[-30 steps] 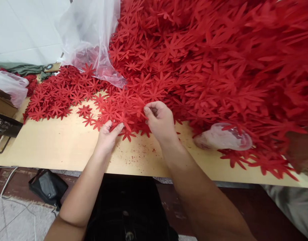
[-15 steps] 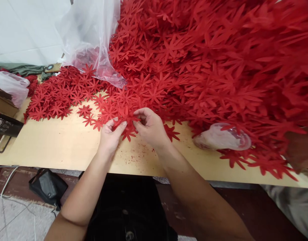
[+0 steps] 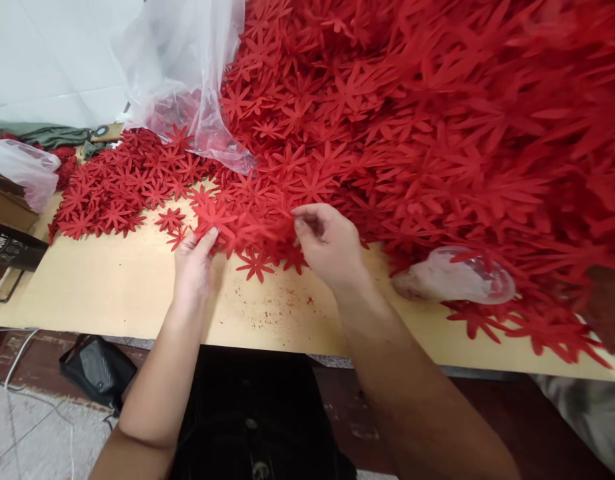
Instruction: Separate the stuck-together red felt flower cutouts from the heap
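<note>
My left hand (image 3: 193, 263) pinches a red flower-shaped cutout (image 3: 213, 217) between thumb and fingers, just above the near edge of the pile. To its right, my right hand (image 3: 330, 243) is closed in a pinch on another red cutout (image 3: 267, 228), smeared by motion. Its petals reach toward the piece in my left hand, and I cannot tell whether the two touch. Below the hands, a loose red flower cutout (image 3: 255, 265) lies on the tabletop.
A great heap of red cutouts (image 3: 347, 93) spreads over the back and right. A clear plastic cup (image 3: 452, 275) lies on its side at right. A plastic bag (image 3: 182, 53) stands behind, and red crumbs (image 3: 282, 308) dot the pale table (image 3: 112, 287). A black box (image 3: 12, 250) sits at left.
My hands were close together at one cutout and have moved apart, the left hand leftward and the right hand rightward, each with a red piece.
</note>
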A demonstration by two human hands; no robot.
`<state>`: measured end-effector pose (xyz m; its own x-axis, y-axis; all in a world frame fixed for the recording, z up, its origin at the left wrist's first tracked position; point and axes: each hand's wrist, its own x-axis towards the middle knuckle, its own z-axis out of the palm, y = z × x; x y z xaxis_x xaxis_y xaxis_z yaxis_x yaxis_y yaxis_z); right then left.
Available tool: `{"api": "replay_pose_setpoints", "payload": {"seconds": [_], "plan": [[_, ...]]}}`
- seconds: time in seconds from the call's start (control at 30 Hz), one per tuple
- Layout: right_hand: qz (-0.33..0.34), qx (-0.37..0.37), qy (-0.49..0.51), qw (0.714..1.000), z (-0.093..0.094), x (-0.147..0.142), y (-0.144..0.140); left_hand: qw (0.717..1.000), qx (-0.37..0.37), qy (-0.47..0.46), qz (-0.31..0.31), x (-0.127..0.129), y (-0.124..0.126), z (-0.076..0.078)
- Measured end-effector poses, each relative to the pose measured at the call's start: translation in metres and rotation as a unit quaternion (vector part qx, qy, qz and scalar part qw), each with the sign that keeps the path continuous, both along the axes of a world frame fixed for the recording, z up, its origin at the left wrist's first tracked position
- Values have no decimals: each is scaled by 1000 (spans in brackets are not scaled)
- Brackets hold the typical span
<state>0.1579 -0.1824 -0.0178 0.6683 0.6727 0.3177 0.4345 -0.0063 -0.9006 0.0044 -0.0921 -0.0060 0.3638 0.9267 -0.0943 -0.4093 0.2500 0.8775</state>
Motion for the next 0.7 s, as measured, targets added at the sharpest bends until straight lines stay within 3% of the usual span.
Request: {"api": "replay_pose_setpoints", "payload": {"seconds": [0.13, 0.23, 0.33, 0.5, 0.63, 0.7], "plan": [[-44, -21, -140, 989, 3, 4, 0, 998, 2, 23, -52, 4, -5, -1], [-4, -7, -161, 987, 8, -7, 0, 998, 11, 25, -57, 7, -9, -2], [42, -12, -107, 993, 6, -10, 1, 997, 25, 32, -64, 6, -12, -2], [60, -10, 15, 998, 5, -8, -2, 992, 24, 55, -107, 4, -20, -2], [164, 7, 141, 976, 12, -19, -4, 985, 18, 58, -159, 8, -26, -3], [178, 5, 161, 971, 14, -25, -2, 982, 20, 64, -174, 9, -28, -3]]}}
